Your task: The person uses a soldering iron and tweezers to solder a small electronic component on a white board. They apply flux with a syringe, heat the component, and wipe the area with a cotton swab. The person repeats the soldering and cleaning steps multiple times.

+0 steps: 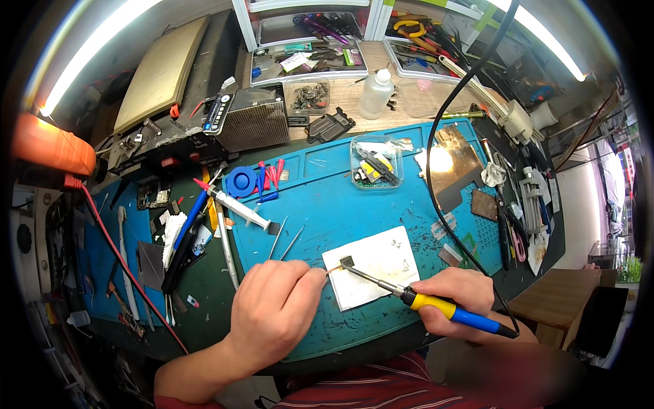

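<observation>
gripping soldering iron (436, 305), right hand (464, 290) curled snugly; left hand (274, 310) pinched closed on thin copper-coloured strip (334, 270).

We see the yellow-and-blue iron (437, 305) slanting down leftward, its tip at a small dark square chip (347, 260) over the white pad (390, 264); beside the chip, a thin coppery strip (334, 270).
</observation>
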